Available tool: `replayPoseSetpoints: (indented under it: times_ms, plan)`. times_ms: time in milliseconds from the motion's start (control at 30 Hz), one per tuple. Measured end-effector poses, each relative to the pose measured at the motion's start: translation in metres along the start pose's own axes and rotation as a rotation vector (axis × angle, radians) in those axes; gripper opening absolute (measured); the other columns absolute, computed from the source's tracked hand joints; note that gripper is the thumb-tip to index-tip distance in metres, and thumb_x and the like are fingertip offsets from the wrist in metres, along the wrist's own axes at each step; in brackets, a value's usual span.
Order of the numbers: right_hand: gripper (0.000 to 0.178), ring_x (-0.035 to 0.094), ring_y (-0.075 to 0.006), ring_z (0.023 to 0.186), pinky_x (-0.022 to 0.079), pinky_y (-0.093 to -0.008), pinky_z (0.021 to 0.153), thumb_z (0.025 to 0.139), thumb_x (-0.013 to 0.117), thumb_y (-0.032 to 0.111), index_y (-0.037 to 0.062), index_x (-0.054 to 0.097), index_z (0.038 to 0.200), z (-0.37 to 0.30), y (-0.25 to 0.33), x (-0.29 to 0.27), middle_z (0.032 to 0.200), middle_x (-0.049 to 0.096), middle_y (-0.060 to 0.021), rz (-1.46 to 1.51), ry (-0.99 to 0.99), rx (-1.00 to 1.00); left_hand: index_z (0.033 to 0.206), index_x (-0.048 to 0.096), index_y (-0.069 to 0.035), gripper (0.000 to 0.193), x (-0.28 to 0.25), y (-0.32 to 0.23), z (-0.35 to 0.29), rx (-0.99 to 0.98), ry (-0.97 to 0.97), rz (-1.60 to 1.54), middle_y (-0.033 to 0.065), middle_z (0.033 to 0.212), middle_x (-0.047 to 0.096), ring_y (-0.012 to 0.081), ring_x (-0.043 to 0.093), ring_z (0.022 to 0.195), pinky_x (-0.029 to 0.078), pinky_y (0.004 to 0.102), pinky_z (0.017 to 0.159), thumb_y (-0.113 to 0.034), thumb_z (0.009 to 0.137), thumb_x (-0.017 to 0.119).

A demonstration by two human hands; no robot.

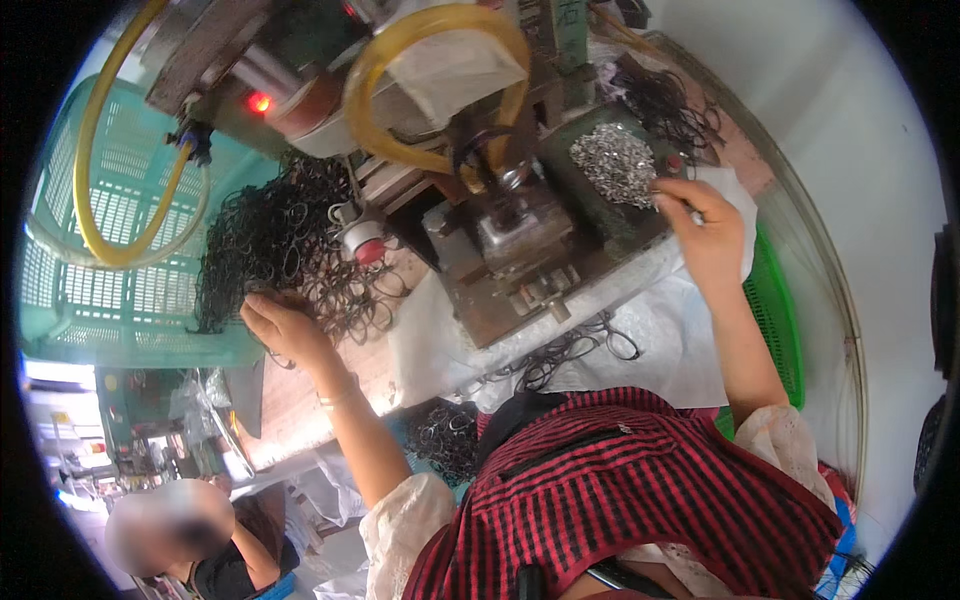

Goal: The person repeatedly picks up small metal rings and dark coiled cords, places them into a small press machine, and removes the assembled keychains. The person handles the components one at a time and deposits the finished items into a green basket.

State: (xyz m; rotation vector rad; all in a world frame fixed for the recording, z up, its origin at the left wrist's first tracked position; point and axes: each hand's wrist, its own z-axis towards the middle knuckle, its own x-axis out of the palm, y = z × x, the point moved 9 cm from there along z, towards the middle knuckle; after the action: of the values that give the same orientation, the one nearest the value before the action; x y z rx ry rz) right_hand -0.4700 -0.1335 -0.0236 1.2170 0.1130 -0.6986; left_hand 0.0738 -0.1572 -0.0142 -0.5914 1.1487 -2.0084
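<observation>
My left hand (pixel 282 328) is closed at the edge of a heap of thin black loops (pixel 270 225), left of the press. A dark strand curves out below its fingers, seemingly a black loop held in them. On the right, the thumb and fingers of my right hand (pixel 708 225) are pinched together at the edge of a pile of small silver metal pieces (pixel 612 160). Whatever that pinch holds is too small to make out. Between my hands stands a bench press (pixel 505 225) with a metal die block; no hand touches it.
A yellow hose (pixel 365 90) arches before the press. A red button (pixel 369 250) sits by the loops. A teal basket (pixel 95 320) stands left, a green basket (pixel 778 320) right. More black loops (pixel 560 355) lie on white sheeting. Another person (pixel 215 545) sits lower left.
</observation>
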Motion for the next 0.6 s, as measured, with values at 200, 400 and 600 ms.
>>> replayPoseSetpoints:
  times_ms: [200, 400, 600]
  plan:
    - [0.022, 0.066, -0.0283, 0.081, 0.052, -0.0369, 0.075, 0.081, 0.072, 0.008, 0.0078, 0.073, 0.103, 0.026, 0.108, 0.069, 0.093, 0.072, -0.0119, 0.226, 0.079, -0.437, 0.112, 0.061, 0.000, 0.037, 0.042, 0.043, -0.049, -0.432, 0.546, 0.128, 0.0069, 0.095, 0.061, 0.0144, 0.055, 0.081, 0.046, 0.0299, 0.074, -0.032, 0.104, 0.045]
    - [0.041, 0.067, -0.0139, 0.090, 0.052, -0.0279, 0.081, 0.083, 0.068, -0.002, 0.0003, 0.060, 0.123, 0.011, 0.079, 0.107, 0.095, 0.072, -0.0105, 0.595, 0.181, -0.043, 0.107, 0.056, -0.002, 0.010, 0.033, -0.022, -0.081, -0.179, 0.339, -0.229, 0.0065, 0.099, 0.062, 0.0132, 0.061, 0.081, 0.051, 0.0267, 0.070, -0.006, 0.098, 0.056]
    - [0.046, 0.065, -0.0120, 0.086, 0.051, -0.0246, 0.078, 0.084, 0.066, -0.003, 0.0017, 0.056, 0.129, 0.011, 0.099, 0.114, 0.100, 0.070, -0.0073, 0.769, 0.278, 0.084, 0.110, 0.053, -0.003, 0.014, 0.063, -0.198, -0.081, 0.480, 0.449, -0.316, 0.0135, 0.097, 0.063, 0.0225, 0.063, 0.083, 0.058, 0.0386, 0.076, -0.004, 0.096, 0.052]
